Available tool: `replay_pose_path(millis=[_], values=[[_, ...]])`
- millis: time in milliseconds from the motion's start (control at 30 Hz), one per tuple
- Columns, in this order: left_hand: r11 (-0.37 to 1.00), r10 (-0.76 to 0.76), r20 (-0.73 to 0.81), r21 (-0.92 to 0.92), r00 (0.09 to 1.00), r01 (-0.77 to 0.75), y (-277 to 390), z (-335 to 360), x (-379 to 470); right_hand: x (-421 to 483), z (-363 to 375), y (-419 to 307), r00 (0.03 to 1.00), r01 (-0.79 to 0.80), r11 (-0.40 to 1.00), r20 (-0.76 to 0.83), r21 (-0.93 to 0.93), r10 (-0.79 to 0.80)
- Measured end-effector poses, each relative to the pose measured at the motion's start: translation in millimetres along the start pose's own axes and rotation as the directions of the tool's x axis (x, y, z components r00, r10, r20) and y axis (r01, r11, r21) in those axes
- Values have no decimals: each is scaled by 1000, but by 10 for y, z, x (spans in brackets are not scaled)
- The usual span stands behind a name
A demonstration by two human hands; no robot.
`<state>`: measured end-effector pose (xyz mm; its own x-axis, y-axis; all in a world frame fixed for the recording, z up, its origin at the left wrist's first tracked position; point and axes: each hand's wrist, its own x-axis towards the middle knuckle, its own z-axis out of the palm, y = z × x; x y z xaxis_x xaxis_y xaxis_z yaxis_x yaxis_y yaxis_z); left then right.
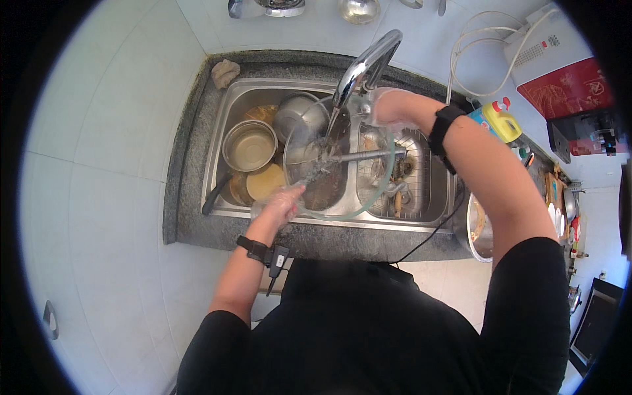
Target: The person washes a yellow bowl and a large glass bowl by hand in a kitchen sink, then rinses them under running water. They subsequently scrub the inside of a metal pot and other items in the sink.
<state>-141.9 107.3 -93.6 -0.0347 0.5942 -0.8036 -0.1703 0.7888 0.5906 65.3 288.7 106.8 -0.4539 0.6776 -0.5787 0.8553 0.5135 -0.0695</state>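
A large round clear glass vessel (pixel 374 197), which looks like a bowl, is held tilted over the double sink. My left hand (pixel 282 205), in a thin clear plastic glove, grips its near left edge. At its far right edge, beside the tap's base, my right hand (pixel 387 109) holds on, also gloved; its fingertips are partly hidden. Water runs from the chrome tap (pixel 363 64) and splashes on the glass. A steel pot (pixel 250 146) with cloudy liquid and a metal bowl (pixel 301 116) sit in the left basin, seen beside the glass.
A wire rack (pixel 419 200) lines the right basin. At the sink's right stand a yellow detergent bottle (pixel 503 123) and a metal bowl with food residue (pixel 486 242). A crumpled cloth (pixel 225 73) lies at the back left corner. A black handle (pixel 216 195) leans over the left rim.
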Motion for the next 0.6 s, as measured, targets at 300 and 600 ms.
replay_pose_path(millis=[300,600], values=[[883,416,152,167,896,-439,1007,-579,-736,-401,1126,291,982,-145,284,104,948,155],[-362,662,372,919,651,-157,2027,-646,-1002,188,2100,-545,985,-127,-148,106,981,-140]])
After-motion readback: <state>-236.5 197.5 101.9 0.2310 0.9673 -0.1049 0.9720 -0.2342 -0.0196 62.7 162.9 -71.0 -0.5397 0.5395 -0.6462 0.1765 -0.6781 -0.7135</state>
